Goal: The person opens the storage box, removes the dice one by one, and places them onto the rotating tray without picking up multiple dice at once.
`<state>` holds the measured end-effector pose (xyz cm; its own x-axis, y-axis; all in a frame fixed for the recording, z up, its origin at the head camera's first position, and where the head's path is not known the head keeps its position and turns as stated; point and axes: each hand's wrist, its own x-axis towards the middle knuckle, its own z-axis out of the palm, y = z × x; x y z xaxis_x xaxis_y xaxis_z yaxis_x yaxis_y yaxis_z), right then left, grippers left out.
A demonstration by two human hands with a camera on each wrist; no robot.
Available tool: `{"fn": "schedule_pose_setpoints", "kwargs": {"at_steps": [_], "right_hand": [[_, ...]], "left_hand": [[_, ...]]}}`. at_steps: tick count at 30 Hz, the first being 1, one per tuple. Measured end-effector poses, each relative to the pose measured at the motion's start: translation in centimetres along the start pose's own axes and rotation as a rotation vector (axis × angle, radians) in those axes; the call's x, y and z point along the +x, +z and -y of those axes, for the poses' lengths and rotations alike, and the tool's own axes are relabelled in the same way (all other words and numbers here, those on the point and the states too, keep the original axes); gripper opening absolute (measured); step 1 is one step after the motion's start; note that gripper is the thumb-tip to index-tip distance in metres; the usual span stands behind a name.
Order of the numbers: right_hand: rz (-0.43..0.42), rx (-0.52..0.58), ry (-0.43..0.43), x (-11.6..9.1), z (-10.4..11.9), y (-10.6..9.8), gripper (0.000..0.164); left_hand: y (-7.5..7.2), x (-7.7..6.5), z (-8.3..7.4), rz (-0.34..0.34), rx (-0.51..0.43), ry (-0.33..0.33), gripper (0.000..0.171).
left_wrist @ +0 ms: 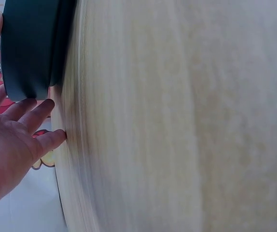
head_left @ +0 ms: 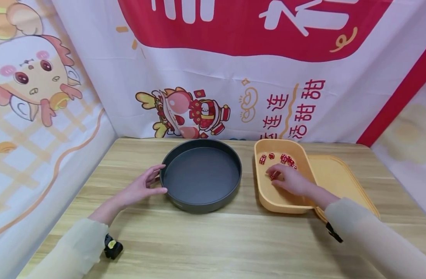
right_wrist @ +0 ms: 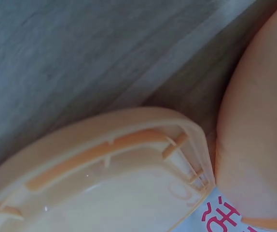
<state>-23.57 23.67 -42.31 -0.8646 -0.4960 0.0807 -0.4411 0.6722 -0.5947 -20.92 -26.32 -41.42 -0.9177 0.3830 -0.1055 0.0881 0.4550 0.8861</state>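
Note:
A round dark grey pan (head_left: 201, 176) stands on the wooden table. My left hand (head_left: 143, 188) is at its left side, thumb and fingers spread around the rim. In the left wrist view, the fingertips of the left hand (left_wrist: 13, 135) are right at the pan's side wall (left_wrist: 27, 48). My right hand (head_left: 290, 180) reaches into a yellow-orange plastic tub (head_left: 263, 193). Its thumb and fingers pinch a red die (head_left: 272, 177) with white dots, low over the tub's floor. Several more red dice (head_left: 286, 159) lie toward the tub's far end.
A flat yellow-orange lid (head_left: 333, 174) lies to the right of the tub, partly under my right forearm; its ribbed edge (right_wrist: 104, 145) fills the lower right wrist view. A printed cloth (head_left: 206, 69) hangs behind the table (head_left: 199, 244), and another stands at the left.

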Motion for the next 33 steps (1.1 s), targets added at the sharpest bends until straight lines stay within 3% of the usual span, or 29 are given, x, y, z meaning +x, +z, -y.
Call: {"fn": "schedule_pose_setpoints", "kwargs": {"at_steps": [5, 12, 20, 26, 33], "right_hand": [[-0.002, -0.005, -0.007, 0.1, -0.2, 0.1, 0.016], [0.007, -0.002, 0.006, -0.1, -0.2, -0.1, 0.013], [-0.097, -0.009, -0.075, 0.0, 0.8, -1.0, 0.017], [-0.157, -0.024, -0.138, 0.5, 3.1, -2.3, 0.016], [-0.141, -0.009, -0.128, 1.9, 6.8, -2.7, 0.016]], "left_hand": [[0.0, 0.0, -0.1, 0.003, 0.008, 0.012, 0.078], [0.2, 0.0, -0.2, 0.004, 0.012, 0.011, 0.078], [0.1, -0.1, 0.0, -0.004, 0.022, 0.024, 0.078], [0.0, -0.2, -0.1, -0.004, 0.034, 0.033, 0.080], [0.1, -0.3, -0.2, -0.006, 0.034, 0.032, 0.077]]}}
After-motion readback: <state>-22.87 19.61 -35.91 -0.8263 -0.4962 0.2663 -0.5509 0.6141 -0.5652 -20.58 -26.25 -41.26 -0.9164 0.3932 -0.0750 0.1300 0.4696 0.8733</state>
